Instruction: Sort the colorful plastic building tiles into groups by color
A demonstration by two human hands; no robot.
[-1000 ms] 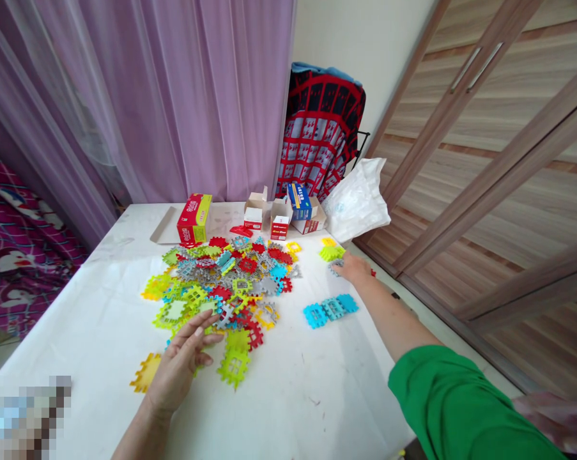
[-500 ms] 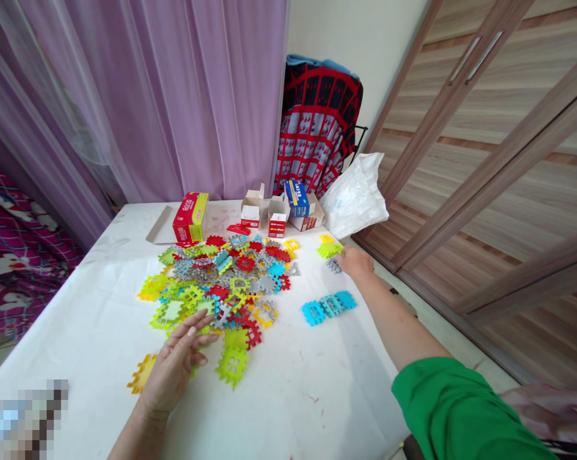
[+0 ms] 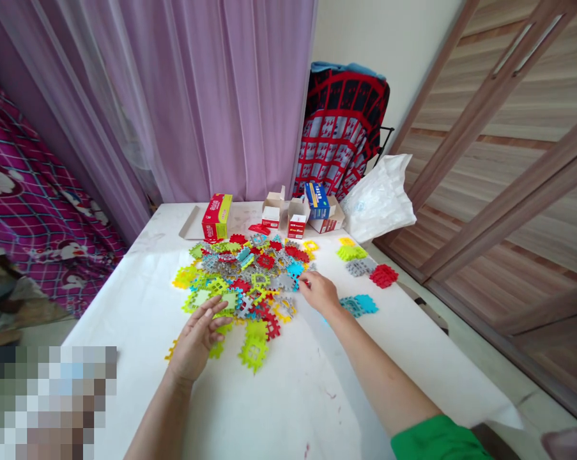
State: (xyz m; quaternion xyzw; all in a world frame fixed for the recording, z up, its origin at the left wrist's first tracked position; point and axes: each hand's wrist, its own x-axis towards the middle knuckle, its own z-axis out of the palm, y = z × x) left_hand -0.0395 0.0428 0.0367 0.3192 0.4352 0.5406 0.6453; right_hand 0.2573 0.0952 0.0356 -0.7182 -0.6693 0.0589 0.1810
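A heap of gear-edged plastic tiles in green, grey, red, blue and yellow covers the table's middle. My left hand hovers at the heap's near left side, fingers spread and holding nothing. Linked green tiles lie to its right. At the heap's right edge, my right hand pinches a red tile, mostly hidden by the fingers. Grouped by colour at the right are yellow tiles, green tiles, grey tiles, red tiles and blue tiles, these partly behind my right forearm.
Along the back of the white-covered table stand a red and yellow box, small open cartons and a blue box. A white plastic bag sits at the back right corner. A wooden wardrobe stands beyond the right edge.
My right hand has moved left from the sorted tiles to the heap, uncovering the red group. My left hand stays over the heap's near side. The view has turned slightly left.
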